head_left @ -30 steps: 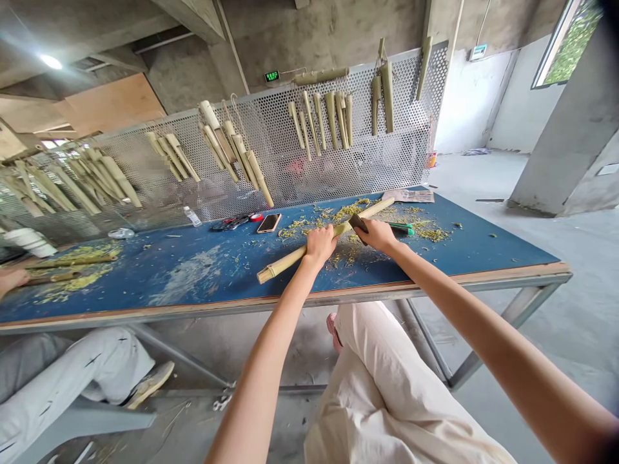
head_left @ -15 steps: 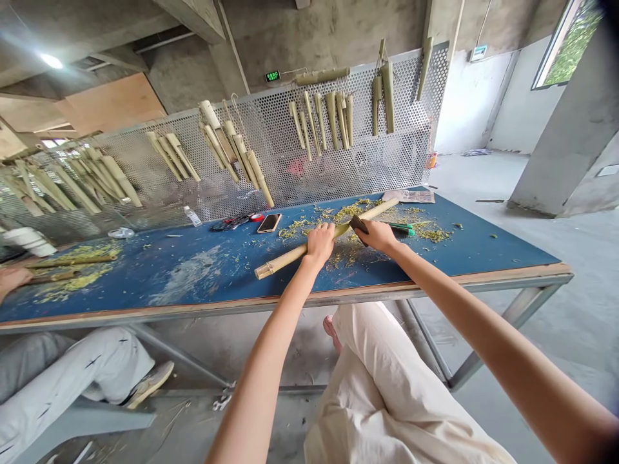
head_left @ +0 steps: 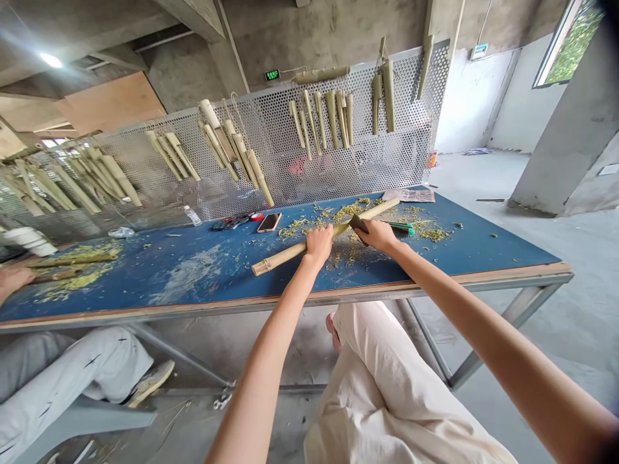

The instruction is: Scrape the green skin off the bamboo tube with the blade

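Note:
My left hand [head_left: 319,245] grips a long pale bamboo pole [head_left: 300,248] that lies slanted across the blue-topped workbench [head_left: 445,258]. My right hand [head_left: 380,235] is shut on a small chopping tool, further along the same pole. The tool's dark metal blade [head_left: 358,225] rests against the bamboo, and its green handle [head_left: 401,227] sticks out beyond my hand. Part of the tool is hidden by my fingers. Yellow-green bamboo shavings [head_left: 338,216] lie scattered around the pole.
A phone [head_left: 269,222], scissors [head_left: 229,223] and a plastic bottle [head_left: 192,216] lie beyond the pole. Bamboo pieces [head_left: 319,119] hang on a perforated metal screen [head_left: 382,161]. At the left, a co-worker's hand [head_left: 14,280] rests near other bamboo strips [head_left: 72,258].
The bamboo pole has swung slightly, its near end moving left and its far end right. My hands stay on it, with the blade in nearly the same place.

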`<state>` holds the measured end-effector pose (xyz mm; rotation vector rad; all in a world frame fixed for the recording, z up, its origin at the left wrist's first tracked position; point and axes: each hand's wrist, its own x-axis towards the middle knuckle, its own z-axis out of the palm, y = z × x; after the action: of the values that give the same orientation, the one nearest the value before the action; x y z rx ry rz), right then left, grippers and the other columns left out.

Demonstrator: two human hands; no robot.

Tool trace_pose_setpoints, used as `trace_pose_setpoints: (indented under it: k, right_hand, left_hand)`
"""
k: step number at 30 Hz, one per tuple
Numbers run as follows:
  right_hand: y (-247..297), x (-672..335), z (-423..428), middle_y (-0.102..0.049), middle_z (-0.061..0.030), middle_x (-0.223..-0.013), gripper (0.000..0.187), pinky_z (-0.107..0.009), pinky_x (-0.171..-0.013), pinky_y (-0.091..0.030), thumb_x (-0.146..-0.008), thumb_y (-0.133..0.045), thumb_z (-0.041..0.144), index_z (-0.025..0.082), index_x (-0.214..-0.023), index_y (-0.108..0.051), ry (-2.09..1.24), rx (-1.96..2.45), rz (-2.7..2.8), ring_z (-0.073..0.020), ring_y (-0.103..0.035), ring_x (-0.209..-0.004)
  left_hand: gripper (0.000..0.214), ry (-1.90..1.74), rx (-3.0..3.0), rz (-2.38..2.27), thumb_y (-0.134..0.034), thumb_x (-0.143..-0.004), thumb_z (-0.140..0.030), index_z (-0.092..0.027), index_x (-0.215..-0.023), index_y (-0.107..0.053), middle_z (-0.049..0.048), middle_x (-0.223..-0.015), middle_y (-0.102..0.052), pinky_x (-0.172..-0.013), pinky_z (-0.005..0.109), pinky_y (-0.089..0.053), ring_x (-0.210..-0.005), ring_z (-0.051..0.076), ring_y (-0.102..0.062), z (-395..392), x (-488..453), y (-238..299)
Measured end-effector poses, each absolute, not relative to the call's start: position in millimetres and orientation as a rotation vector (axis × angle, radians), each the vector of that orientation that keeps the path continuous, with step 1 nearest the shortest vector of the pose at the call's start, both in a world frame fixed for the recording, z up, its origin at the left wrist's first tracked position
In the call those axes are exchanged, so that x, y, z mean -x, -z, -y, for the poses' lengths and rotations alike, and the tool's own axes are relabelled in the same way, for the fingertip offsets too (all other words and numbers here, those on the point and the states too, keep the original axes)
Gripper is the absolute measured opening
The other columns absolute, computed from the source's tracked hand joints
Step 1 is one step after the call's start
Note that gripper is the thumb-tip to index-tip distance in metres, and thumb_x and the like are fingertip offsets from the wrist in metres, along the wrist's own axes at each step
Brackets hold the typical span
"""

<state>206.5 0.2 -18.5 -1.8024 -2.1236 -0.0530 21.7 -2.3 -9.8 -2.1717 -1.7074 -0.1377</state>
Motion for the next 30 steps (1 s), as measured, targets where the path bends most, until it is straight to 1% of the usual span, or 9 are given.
trace_pose_setpoints:
  k: [2, 5, 10, 12, 15, 19, 22, 27, 30]
  right_hand:
    - [19.2, -206.7, -0.8, -0.075, -0.0143, -0.104, 0.038, -0.027, -0.071, -0.043, -0.102, -0.042, 0.041, 0.014, -0.118, -0.063, 0.055, 1.801, 2.125, -0.0262, -0.070, -0.093]
    - [20.7, -207.2, -2.2, -0.075, -0.0145, -0.104, 0.038, -0.027, -0.071, -0.042, -0.102, -0.042, 0.041, 0.014, -0.118, -0.063, 0.059, 1.793, 2.119, -0.0259, -0.070, -0.093]
    - [22.5, -208.0, -4.3, -0.075, -0.0140, -0.102, 0.038, -0.027, -0.069, -0.042, -0.101, -0.042, 0.041, 0.015, -0.117, -0.064, 0.049, 1.776, 2.116, -0.0262, -0.070, -0.091]
    - [22.8, -208.3, -4.8, -0.075, -0.0137, -0.101, 0.037, -0.027, -0.069, -0.042, -0.101, -0.043, 0.041, 0.015, -0.117, -0.064, 0.049, 1.771, 2.118, -0.0260, -0.070, -0.091]
    - [23.4, -208.7, -5.4, -0.075, -0.0136, -0.100, 0.037, -0.027, -0.069, -0.042, -0.101, -0.043, 0.041, 0.015, -0.116, -0.064, 0.054, 1.770, 2.114, -0.0260, -0.070, -0.090]
    - [24.2, -209.2, -6.0, -0.075, -0.0138, -0.099, 0.038, -0.027, -0.069, -0.043, -0.101, -0.043, 0.041, 0.014, -0.116, -0.065, 0.054, 1.762, 2.112, -0.0262, -0.071, -0.090]
    - [24.5, -209.4, -6.2, -0.075, -0.0141, -0.100, 0.037, -0.027, -0.069, -0.043, -0.101, -0.043, 0.041, 0.014, -0.115, -0.065, 0.054, 1.765, 2.109, -0.0261, -0.070, -0.091]
    - [23.1, -209.0, -4.6, -0.075, -0.0139, -0.100, 0.037, -0.027, -0.070, -0.042, -0.101, -0.043, 0.041, 0.014, -0.116, -0.064, 0.053, 1.768, 2.108, -0.0255, -0.070, -0.091]
    - [22.0, -208.2, -3.4, -0.075, -0.0144, -0.101, 0.037, -0.027, -0.071, -0.042, -0.101, -0.043, 0.040, 0.014, -0.116, -0.064, 0.057, 1.777, 2.102, -0.0255, -0.070, -0.091]
  left_hand:
    - [0.037, 0.122, 2.172, 1.722, -0.051, -0.099, -0.027, -0.017, -0.134, -0.055, 0.0165, -0.111, -0.073, -0.086, 0.035, -0.051, -0.104, 0.027, -0.070, 1.4, -21.7, 10.3]
    - [0.044, 0.121, 2.177, 1.716, -0.053, -0.099, -0.032, -0.015, -0.140, -0.050, 0.0180, -0.111, -0.073, -0.082, 0.034, -0.051, -0.102, 0.028, -0.071, 0.6, -22.0, 10.5]
    - [0.047, 0.201, 2.171, 1.737, -0.049, -0.100, -0.044, -0.011, -0.134, -0.054, 0.0187, -0.110, -0.073, -0.080, 0.034, -0.050, -0.100, 0.028, -0.071, 1.1, -22.7, 10.8]
    - [0.042, 0.232, 2.179, 1.726, -0.050, -0.100, -0.041, -0.011, -0.128, -0.058, 0.0179, -0.115, -0.071, -0.082, 0.035, -0.050, -0.103, 0.028, -0.070, 1.4, -22.3, 10.9]
    - [0.030, 0.234, 2.198, 1.693, -0.051, -0.099, -0.031, -0.013, -0.120, -0.062, 0.0160, -0.118, -0.069, -0.086, 0.035, -0.050, -0.108, 0.028, -0.068, 1.5, -21.9, 10.7]
    - [0.028, 0.225, 2.195, 1.683, -0.053, -0.097, -0.024, -0.014, -0.121, -0.061, 0.0154, -0.124, -0.066, -0.086, 0.034, -0.049, -0.106, 0.027, -0.068, 1.6, -22.1, 9.8]
    - [0.031, 0.205, 2.191, 1.671, -0.052, -0.097, -0.024, -0.015, -0.125, -0.059, 0.0158, -0.125, -0.065, -0.083, 0.035, -0.050, -0.103, 0.027, -0.069, 1.6, -21.5, 9.9]
    - [0.034, 0.159, 2.221, 1.635, -0.047, -0.100, -0.029, -0.017, -0.130, -0.057, 0.0149, -0.108, -0.072, -0.082, 0.036, -0.049, -0.101, 0.028, -0.069, 0.6, -19.6, 11.6]
    - [0.038, 0.155, 2.226, 1.623, -0.047, -0.101, -0.031, -0.017, -0.135, -0.054, 0.0156, -0.110, -0.072, -0.082, 0.034, -0.048, -0.101, 0.028, -0.070, -0.2, -20.4, 12.5]
